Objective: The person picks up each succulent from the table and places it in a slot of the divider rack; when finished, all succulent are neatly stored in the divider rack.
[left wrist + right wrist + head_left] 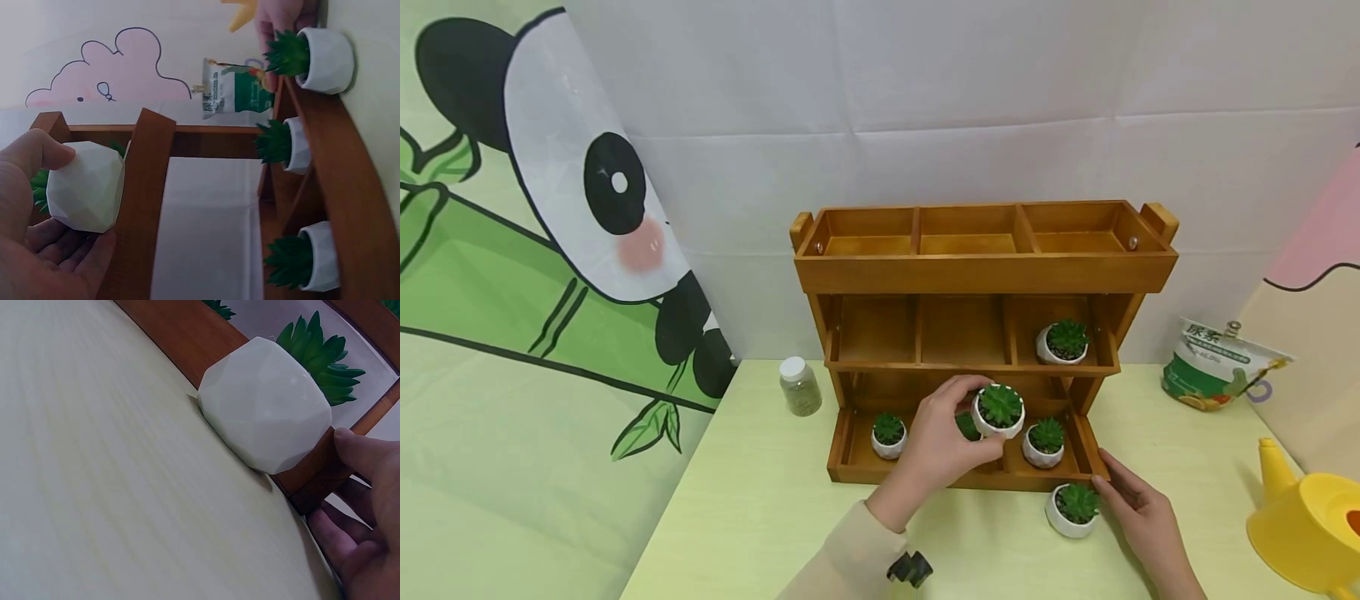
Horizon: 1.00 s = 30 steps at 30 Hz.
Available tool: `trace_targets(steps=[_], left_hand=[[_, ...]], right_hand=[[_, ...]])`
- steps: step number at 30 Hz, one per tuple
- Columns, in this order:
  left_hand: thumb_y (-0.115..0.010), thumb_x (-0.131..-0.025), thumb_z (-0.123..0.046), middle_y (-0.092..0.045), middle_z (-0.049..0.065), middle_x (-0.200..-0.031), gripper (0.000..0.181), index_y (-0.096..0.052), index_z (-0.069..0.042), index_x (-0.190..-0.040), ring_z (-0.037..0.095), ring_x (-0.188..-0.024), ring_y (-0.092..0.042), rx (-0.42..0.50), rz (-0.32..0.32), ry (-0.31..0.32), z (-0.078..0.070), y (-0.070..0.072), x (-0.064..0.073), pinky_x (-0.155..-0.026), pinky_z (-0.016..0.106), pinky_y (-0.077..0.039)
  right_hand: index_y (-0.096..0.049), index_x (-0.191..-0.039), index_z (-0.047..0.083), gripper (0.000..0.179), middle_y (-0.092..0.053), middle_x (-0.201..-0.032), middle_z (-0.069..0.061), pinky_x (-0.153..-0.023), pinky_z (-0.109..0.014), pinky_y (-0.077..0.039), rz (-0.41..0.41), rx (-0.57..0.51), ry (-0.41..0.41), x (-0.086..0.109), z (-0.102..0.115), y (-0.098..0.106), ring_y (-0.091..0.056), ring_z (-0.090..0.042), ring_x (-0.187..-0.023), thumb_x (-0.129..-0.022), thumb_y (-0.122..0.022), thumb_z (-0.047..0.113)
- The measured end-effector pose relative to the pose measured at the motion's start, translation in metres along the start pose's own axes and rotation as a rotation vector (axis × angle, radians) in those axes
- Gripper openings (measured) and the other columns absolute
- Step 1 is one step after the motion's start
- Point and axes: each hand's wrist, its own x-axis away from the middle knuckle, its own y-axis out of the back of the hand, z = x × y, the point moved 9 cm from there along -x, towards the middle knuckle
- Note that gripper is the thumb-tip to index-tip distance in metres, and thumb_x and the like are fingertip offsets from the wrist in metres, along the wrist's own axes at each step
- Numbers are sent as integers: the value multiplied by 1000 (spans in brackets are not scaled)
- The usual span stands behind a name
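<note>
L hand point(942, 442) grips a white faceted succulent pot point(998, 411), thumb and fingers curled round its body, held lifted in front of the bottom tier of the wooden 3-tier shelf point(985, 271); a 2nd small plant point(967, 426) sits partly hidden at the pot's 8 o'clock. R hand point(1138, 507) lies by the shelf's front-R corner, fingers relaxed, fairly straight, tips touching the wood, gripping nothing; table pot point(1072, 508) just at its 9 o'clock, against the shelf front. Other pots: bottom-L point(889, 436), bottom-R point(1043, 442), mid-tier R point(1063, 342); jar point(799, 386) at shelf's 9 o'clock, bag point(1217, 375) at 3, yellow watering can point(1309, 523) at 4.
</note>
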Motion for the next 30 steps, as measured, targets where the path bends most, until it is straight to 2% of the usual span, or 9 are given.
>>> trace_targets(steps=[4, 9, 17, 20, 24, 27, 30], left_hand=[[-89, -76, -8, -64, -7, -125, 60, -65, -14, -131, 9, -113, -62, -11, -7, -28, -9, 9, -13, -99, 31, -54], [-89, -77, -9, -64, -3, -127, 61, -63, -12, -133, 13, -113, -63, -25, -30, -47, -18, 22, -30, -99, 32, -55], [-87, -77, -5, -64, 2, -126, 61, -63, -8, -133, 15, -111, -63, -24, -70, -77, -24, 42, -59, -97, 25, -53], [-87, -78, -6, -64, 2, -125, 61, -62, -8, -133, 14, -110, -62, -36, -76, -54, -20, 45, -68, -96, 25, -54], [-87, -79, -11, -64, -1, -123, 61, -61, -12, -133, 14, -104, -60, -98, -84, 10, -11, 45, -76, -90, 30, -55], [-88, -78, -15, -63, -1, -121, 60, -61, -13, -131, 16, -102, -59, -159, -87, 40, -8, 43, -82, -88, 35, -55], [-89, -76, -16, -62, 1, -120, 60, -60, -12, -129, 18, -104, -59, -208, -89, 66, -5, 40, -87, -90, 37, -55]], right_hand=[[-54, -153, 10, 54, -55, -146, -21, -81, -3, -46, -2, -2, -9, 0, -1, 0, -45, 22, -107, -106, -64, 34], [-55, -152, 10, 54, -56, -146, -21, -81, -3, -46, -7, -1, -11, 1, -1, 0, -46, 22, -107, -106, -64, 34], [-54, -153, 10, 55, -54, -148, -21, -81, -4, -46, 6, -9, -21, 0, -2, -2, -46, 21, -106, -106, -64, 36], [-54, -153, 10, 55, -54, -148, -21, -81, -4, -46, 5, -7, -20, 0, -2, -2, -46, 21, -106, -105, -64, 36], [-54, -153, 10, 56, -54, -148, -20, -81, -3, -45, 5, 2, -20, 1, -1, -1, -46, 21, -107, -105, -64, 37], [-54, -153, 11, 56, -54, -148, -19, -81, -3, -44, 7, 22, -29, 0, -1, -1, -53, 9, -115, -105, -64, 38], [-53, -154, 11, 55, -54, -149, -19, -81, -2, -44, 11, 38, -37, 0, -1, -1, -58, -17, -125, -106, -63, 38]])
